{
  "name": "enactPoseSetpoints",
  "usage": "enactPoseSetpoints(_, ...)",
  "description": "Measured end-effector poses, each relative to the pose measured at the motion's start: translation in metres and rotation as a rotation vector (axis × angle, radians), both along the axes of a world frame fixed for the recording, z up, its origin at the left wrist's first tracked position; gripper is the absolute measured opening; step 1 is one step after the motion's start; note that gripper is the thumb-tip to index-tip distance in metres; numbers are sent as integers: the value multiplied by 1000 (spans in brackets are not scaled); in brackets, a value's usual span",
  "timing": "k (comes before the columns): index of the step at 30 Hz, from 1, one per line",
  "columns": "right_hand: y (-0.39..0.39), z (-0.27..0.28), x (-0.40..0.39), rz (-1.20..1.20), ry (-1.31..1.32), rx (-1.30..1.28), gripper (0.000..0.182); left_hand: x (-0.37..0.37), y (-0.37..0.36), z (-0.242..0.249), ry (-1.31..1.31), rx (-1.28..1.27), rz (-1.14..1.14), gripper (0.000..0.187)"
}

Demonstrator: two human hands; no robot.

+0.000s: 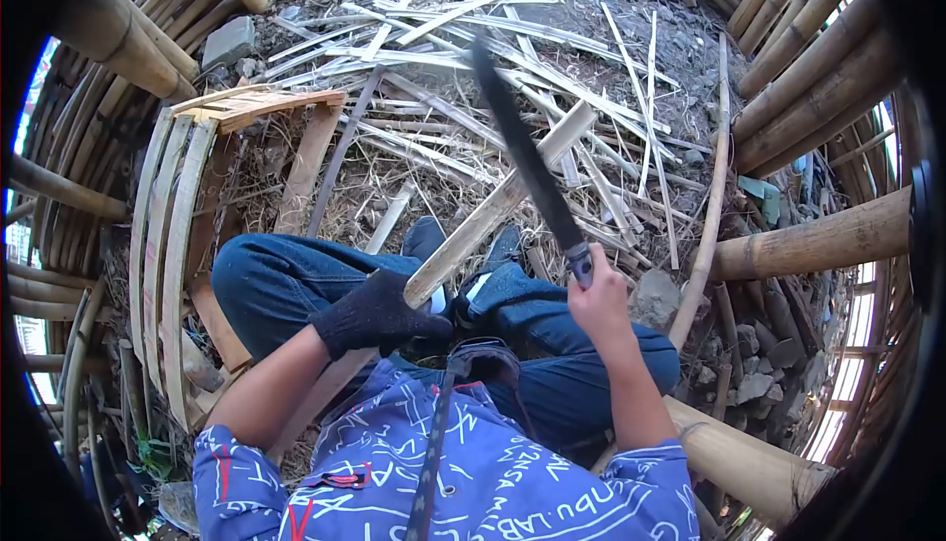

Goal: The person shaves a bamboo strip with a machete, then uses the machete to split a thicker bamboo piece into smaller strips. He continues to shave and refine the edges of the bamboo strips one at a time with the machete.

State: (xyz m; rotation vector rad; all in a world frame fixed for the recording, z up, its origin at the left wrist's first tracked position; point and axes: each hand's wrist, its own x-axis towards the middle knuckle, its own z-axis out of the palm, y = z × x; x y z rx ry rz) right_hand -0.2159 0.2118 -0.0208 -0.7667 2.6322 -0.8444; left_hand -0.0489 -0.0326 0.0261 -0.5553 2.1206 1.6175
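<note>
In a dark knitted glove, my left hand (372, 316) is wrapped round a flat bamboo slat (473, 226), which slants up and away to the right from my lap. My bare right hand (599, 297) grips the handle of a machete (532, 162). Its long dark blade points up and away, crossing over the far part of the slat in this view. Both hands are above my crossed legs (286, 280) in blue jeans. Beyond my feet, many thin pale bamboo strips (512, 29) lie scattered across one another on the ground.
A wooden crate (177, 236) stands at my left. Bamboo poles (813, 236) fence both sides, with one thick pole (739, 452) low at my right. Broken stones (754, 373) lie at the right, and a grey block (229, 43) sits at the back left.
</note>
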Motion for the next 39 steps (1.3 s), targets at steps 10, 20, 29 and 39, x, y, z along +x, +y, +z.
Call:
enactPoseSetpoints(10,-15,15,20,-87,-50,-113,38,-14,-8,33,-107,-42,-58,38)
enactPoseSetpoints(20,-15,40,36,-16,121,-75,42,-14,-13,57,38,-142,-84,50)
enactPoseSetpoints(29,-11,51,44,51,142,-38,36,-13,-11,51,124,-147,-67,60)
enactPoseSetpoints(39,-12,43,32,19,22,-36,30,-24,-16,46,117,-292,-132,55)
